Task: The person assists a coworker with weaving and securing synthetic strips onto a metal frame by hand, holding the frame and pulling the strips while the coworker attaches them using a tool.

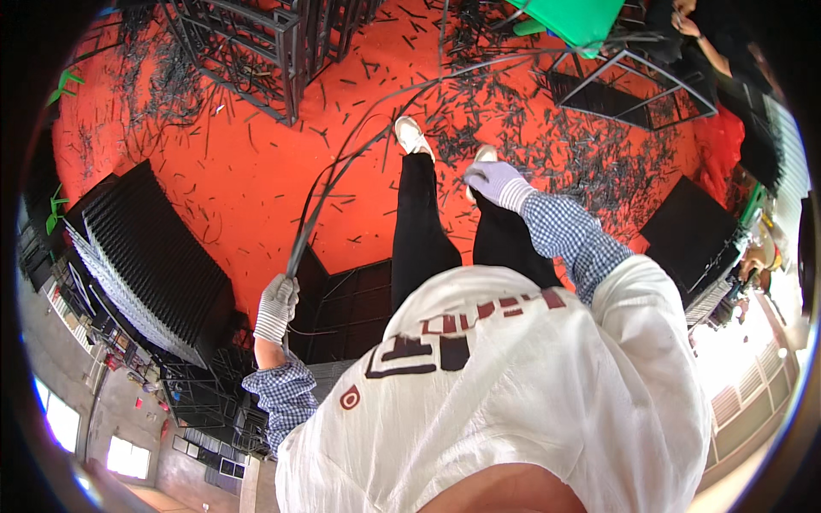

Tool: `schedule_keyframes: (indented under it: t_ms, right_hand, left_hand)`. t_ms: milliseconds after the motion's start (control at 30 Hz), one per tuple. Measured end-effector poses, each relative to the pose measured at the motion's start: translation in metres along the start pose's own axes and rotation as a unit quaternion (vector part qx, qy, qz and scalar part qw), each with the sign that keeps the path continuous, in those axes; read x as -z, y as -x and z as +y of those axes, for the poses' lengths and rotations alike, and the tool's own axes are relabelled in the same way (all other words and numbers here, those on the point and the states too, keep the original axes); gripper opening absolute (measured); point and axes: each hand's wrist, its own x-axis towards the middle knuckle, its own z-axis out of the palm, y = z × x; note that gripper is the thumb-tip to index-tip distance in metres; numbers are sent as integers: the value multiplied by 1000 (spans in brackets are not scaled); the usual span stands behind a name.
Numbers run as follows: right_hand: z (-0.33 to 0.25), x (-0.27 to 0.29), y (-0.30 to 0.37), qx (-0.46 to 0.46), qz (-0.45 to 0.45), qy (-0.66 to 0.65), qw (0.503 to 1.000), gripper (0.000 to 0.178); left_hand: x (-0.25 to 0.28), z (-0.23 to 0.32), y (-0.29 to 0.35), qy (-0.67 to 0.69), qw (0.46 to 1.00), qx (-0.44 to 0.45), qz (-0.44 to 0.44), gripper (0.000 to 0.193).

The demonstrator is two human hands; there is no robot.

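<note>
The red floor [239, 175] spreads under everything, and above it shows the wearer's white shirt [530, 393], with black trousers [421, 231] beyond. To the left lies a big stack of black ridged panels [158, 256], its near edge pale. At the far left of the middle rise black metal frames [292, 73] made of upright and level bars. A dark gridded piece [355, 312] lies just right of the left hand, partly covered by the shirt. On the right is a flat black block [691, 224], and farther off a black open box frame [670, 82] close to a bright green, flat-topped piece [577, 19]. The long dark strips [318, 192] run from the left hand in a curve across the floor's middle toward the far right, near the green piece. The left hand [277, 301], in a pale striped-cuff glove, is closed tightly around the near end of these strips. The right hand [498, 181], gloved in the same way, is over the right leg, near the pale shoe, fingers bent; whether it holds anything, I cannot tell. At the far right shows a co-worker's bare hand [684, 24]. Smallest are the short dark scraps [590, 162], strewn over the floor, thickest on the far right.
</note>
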Motion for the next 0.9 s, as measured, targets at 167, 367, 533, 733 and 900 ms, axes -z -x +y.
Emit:
schedule_keyframes:
  t_ms: [167,367,533,733,900]
  right_hand:
    - [-15,-20,63,19,-35,19,999,33]
    - [24,-42,166,-30,37,88,995,37]
    - [61,-73,256,-74,41,26,996,40]
    - [42,-90,310,4,150,-193,970,25]
    - [-49,10,377,335,571,-42,749,24]
  left_hand:
    - [16,-158,53,-463,870,157,-54,14]
    - [-63,-185,143,-504,841,145,-134,17]
    - [-19,-176,164,-275,942,-38,-188,14]
    - [-117,-8,310,-221,928,-299,-10,22]
    - [-134,54,393,-234,858,-454,46,32]
